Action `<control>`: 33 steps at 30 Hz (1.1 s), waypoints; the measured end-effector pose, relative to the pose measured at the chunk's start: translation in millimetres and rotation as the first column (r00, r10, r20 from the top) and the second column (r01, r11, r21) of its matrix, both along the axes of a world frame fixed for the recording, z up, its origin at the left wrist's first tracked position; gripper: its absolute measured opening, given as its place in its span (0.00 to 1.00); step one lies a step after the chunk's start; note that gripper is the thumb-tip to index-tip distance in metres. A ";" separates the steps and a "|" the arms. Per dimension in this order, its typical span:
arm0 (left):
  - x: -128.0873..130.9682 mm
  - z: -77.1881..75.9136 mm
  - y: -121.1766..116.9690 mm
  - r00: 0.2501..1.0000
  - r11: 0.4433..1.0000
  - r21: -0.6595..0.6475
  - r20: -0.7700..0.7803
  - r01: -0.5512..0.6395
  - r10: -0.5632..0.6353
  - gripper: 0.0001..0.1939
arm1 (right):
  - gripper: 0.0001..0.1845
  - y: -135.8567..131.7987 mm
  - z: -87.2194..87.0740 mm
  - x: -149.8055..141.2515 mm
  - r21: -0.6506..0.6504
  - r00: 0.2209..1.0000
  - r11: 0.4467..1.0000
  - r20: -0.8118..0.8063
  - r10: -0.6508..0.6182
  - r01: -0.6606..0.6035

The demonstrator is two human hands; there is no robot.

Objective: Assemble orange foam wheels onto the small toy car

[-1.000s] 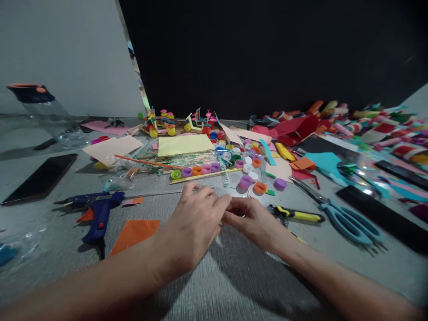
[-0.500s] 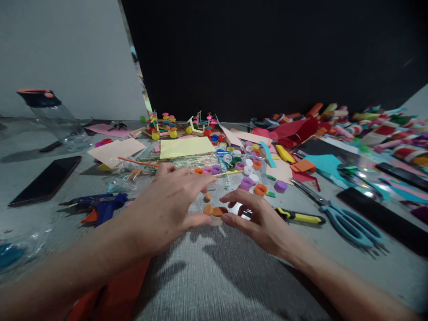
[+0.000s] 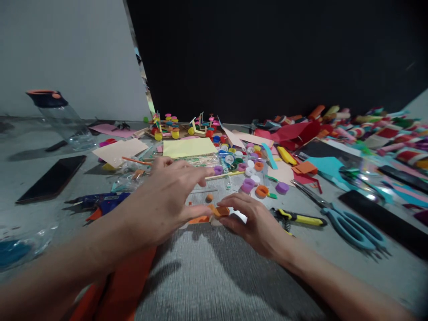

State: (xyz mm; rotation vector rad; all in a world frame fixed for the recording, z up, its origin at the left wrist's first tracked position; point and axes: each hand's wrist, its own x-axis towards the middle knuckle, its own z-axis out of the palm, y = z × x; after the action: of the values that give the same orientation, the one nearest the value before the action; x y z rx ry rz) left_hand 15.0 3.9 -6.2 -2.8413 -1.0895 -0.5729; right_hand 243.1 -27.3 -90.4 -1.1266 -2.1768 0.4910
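Observation:
Between thumb and fingertips, my right hand pinches a small flat orange piece, tilted a little; its material I cannot make out. My left hand is open, fingers spread above the table and thumb stretched toward the same piece. Below that thumb lies another orange piece with a pale edge, partly covered by the hand. A small round brown bead-like ball rests just beyond the fingertips.
Yellow-handled wire strippers and blue-handled scissors lie to the right. At left are a blue glue gun, a phone and a water bottle. Several bottle caps and a yellow paper sheet lie beyond.
My right fingers have closed on the orange piece and tilted it. More orange now shows below my left thumb. The whole view has shifted slightly.

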 end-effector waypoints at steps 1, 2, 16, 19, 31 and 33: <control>-1.7 1.9 0.0 1.000 1.000 0.005 0.011 0.000 0.000 0.25 | 0.12 -0.2 0.6 0.9 0.007 1.000 1.000 -0.004 -0.016 0.016; -3.6 4.3 -0.4 1.000 1.000 0.014 0.030 -0.003 0.002 0.25 | 0.15 -0.3 1.4 2.1 0.010 0.999 0.999 -0.010 -0.037 0.037; -21.5 47.0 -16.7 0.723 0.962 0.218 0.690 -0.164 -0.034 0.11 | 0.10 -7.8 56.8 37.1 0.052 0.986 0.985 -0.024 -0.164 0.165; -22.6 48.9 -16.4 0.673 0.952 0.243 0.738 -0.187 -0.056 0.11 | 0.10 15.3 59.6 26.3 0.009 0.985 0.997 0.153 -0.075 0.074; -27.6 42.7 -13.8 0.805 0.941 0.264 0.594 -0.211 0.014 0.07 | 0.06 90.0 27.0 -21.5 -0.122 0.935 0.975 0.284 0.213 -0.185; -27.0 43.0 -14.4 0.778 0.944 0.250 0.628 -0.216 0.012 0.06 | 0.04 79.5 38.0 -10.4 -0.082 0.969 0.992 0.221 0.111 -0.095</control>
State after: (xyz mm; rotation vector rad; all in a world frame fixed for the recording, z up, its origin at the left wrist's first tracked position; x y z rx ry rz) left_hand -12.1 -10.5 36.8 -2.3227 -1.0950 -1.5911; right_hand 232.7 52.2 -52.4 -1.1596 -2.4418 0.5104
